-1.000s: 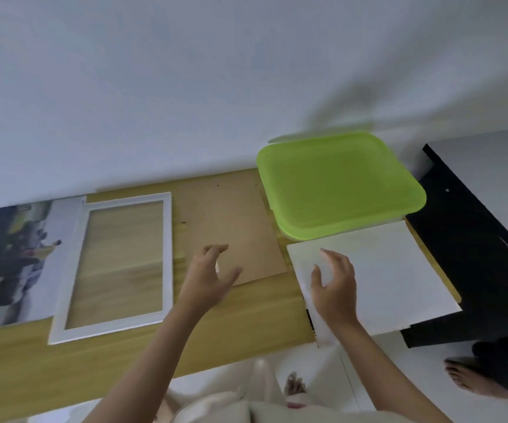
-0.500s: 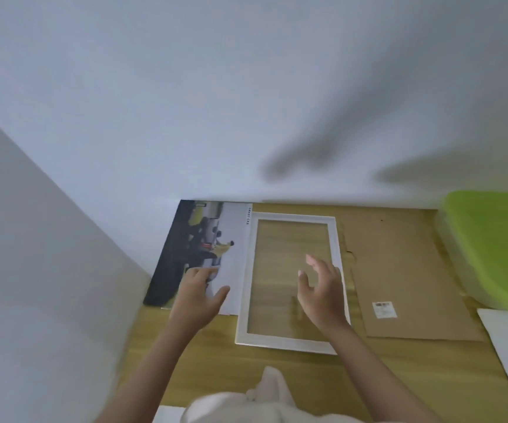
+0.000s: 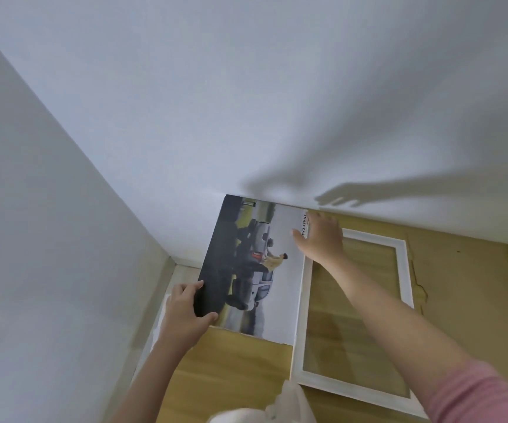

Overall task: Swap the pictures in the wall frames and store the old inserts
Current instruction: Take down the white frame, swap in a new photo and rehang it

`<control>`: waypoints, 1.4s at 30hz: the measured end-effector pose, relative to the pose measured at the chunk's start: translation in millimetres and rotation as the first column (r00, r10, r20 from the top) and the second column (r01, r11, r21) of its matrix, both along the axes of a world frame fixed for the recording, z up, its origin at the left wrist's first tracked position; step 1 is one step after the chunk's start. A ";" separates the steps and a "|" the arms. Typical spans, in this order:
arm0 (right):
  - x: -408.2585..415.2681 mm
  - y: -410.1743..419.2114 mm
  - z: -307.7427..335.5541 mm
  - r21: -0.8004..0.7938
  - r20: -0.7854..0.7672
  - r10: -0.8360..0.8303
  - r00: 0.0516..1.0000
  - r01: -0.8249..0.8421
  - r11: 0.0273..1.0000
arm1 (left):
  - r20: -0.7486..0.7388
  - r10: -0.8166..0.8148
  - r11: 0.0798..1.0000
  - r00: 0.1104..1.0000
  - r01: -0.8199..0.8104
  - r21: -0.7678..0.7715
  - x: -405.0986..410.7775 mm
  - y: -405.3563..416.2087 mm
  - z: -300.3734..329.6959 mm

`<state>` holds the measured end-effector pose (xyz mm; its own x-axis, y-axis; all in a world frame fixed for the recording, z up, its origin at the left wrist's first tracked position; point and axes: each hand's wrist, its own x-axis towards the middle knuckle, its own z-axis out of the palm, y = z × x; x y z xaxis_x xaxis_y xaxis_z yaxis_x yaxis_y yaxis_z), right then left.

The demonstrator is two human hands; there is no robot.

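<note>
Head view: car picture [image 3: 255, 264], a printed sheet showing a vehicle and a figure in yellow, lies on the wooden table [image 3: 240, 358] in the far left corner, its far edge against the wall [image 3: 246, 102] and its near left corner sticking out past the table edge. Left hand [image 3: 185, 312] grips that near left corner, thumb curled on top of the dark print, fingers wrapped round the edge. Right hand [image 3: 322, 236] at the far right corner of the sheet, over the printed lettering, thumb on the print; fingers mostly hidden behind the hand, so can't tell whether they curl under the edge or just rest on it. White frame [image 3: 402, 300] lies flat just right of the picture, left rail touching or overlapping the sheet's right edge, wood grain showing through its glazed opening. Brown backing board [image 3: 460, 285] lies flat right of the frame, partly under it. Pink sleeve [image 3: 475, 395] on the right arm at bottom right. White fabric [image 3: 277, 407] at bottom centre, blurred.
</note>
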<state>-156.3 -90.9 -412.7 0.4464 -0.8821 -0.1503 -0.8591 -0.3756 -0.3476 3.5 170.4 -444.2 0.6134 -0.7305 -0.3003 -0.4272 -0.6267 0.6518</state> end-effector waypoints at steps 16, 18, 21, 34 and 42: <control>25.9 -13.0 -15.4 0.082 -0.093 -0.002 0.996 0.010 0.997 | -0.046 0.060 0.997 0.997 -0.062 -0.048 -2.4 -1.8 -1.5; 27.1 -11.2 -14.8 0.070 -0.058 -0.006 0.998 0.010 0.998 | -0.056 0.075 0.996 0.996 -0.078 -0.050 -3.8 -2.4 -0.4; 29.4 -8.3 -13.1 0.079 0.006 -0.011 1.000 0.011 0.997 | -0.045 0.068 0.996 0.997 -0.070 -0.048 -5.3 -1.9 1.1; 20.7 8.2 24.3 0.169 0.640 -0.204 0.741 0.123 0.978 | 0.001 0.097 0.963 0.995 -0.093 -0.252 -4.2 -3.9 37.9; -28.8 17.2 51.2 0.160 0.794 -0.290 0.534 0.276 0.948 | -0.019 0.041 0.935 0.999 -0.045 -0.352 -28.5 2.3 61.1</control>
